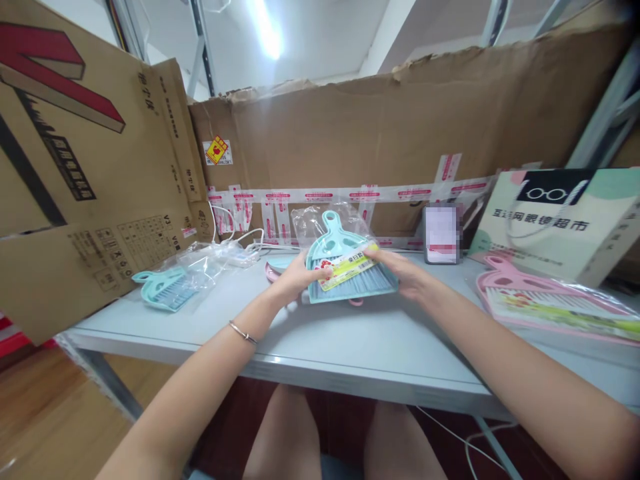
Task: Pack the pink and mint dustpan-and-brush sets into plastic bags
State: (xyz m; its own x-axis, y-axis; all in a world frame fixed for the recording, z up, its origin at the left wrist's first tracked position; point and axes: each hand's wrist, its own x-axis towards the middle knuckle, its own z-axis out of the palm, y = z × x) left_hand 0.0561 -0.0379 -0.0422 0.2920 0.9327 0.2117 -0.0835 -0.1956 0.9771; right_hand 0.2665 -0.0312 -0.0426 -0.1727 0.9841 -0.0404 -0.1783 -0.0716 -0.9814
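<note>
Between my two hands is a light blue dustpan and brush set (pixel 353 281) in a clear plastic bag, tilted up with its handle away from me. My left hand (pixel 295 277) grips its left side, the thumb lying on the yellow-green label card (pixel 347 268). My right hand (pixel 400 272) holds the right side, its fingertips at the card's upper right end. Partly hidden behind the set, pink and blue pieces (pixel 277 268) rest on the table. Another blue dustpan set (pixel 167 290) lies at the left, and pink dustpan sets (pixel 545 300) lie at the right.
A grey table (pixel 310 347) spans the view. Large cardboard (pixel 360 140) stands along its back, with a printed carton (pixel 100 167) at left. White cables and a power strip (pixel 237 253) lie back left. A phone (pixel 441 233) and a paper bag (pixel 560 220) stand back right.
</note>
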